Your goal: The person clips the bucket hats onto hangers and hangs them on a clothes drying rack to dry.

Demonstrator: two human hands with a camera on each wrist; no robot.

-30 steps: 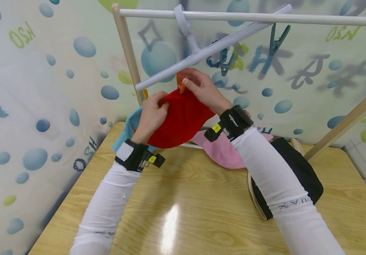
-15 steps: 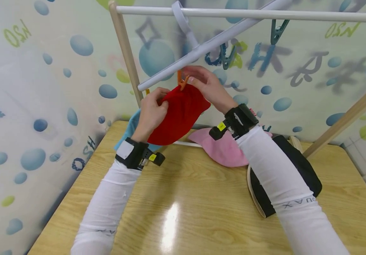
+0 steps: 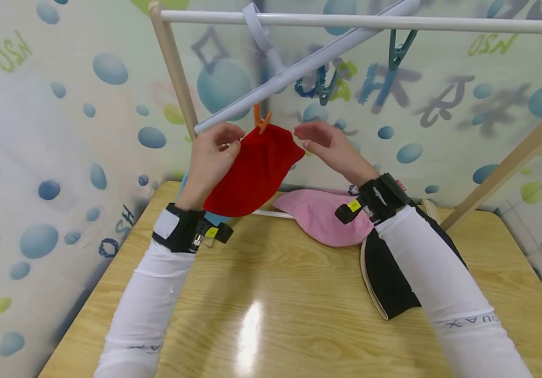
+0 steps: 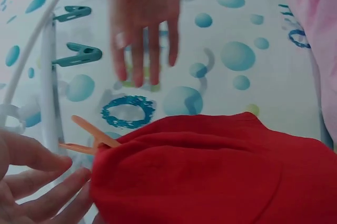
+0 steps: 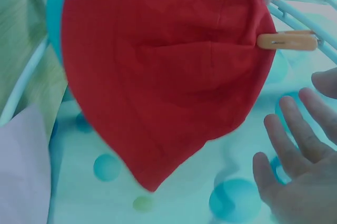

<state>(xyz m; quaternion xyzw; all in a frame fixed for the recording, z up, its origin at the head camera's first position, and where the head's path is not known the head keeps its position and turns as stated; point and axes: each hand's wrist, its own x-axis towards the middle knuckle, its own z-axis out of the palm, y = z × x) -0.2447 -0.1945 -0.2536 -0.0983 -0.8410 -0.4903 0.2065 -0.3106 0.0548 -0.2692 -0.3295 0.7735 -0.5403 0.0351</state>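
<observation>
A red bucket hat (image 3: pixel 258 173) hangs from an orange clip (image 3: pixel 262 122) under the low end of the tilted white hanger (image 3: pixel 299 68). At the hat's left edge is my left hand (image 3: pixel 211 163); in the left wrist view its fingers (image 4: pixel 52 208) are loosely bent beside the cloth, pinching nothing, and I cannot tell if they touch it. My right hand (image 3: pixel 337 149) is apart from the hat on its right, fingers spread and holding nothing in the right wrist view. Behind the red hat, a light blue hat (image 5: pixel 55 13) is mostly hidden.
The hanger hooks over a white rail (image 3: pixel 322 20) on wooden posts (image 3: pixel 176 73). Two green clips (image 3: pixel 398 52) hang further right on the hanger. A pink hat (image 3: pixel 327 220) and a black hat (image 3: pixel 389 273) lie on the wooden table (image 3: pixel 299 315), partly under my right arm.
My right hand has let go of the orange clip and moved right, away from the hat. The left fingers have loosened from the hat's edge. The red hat stays hanging from the clip.
</observation>
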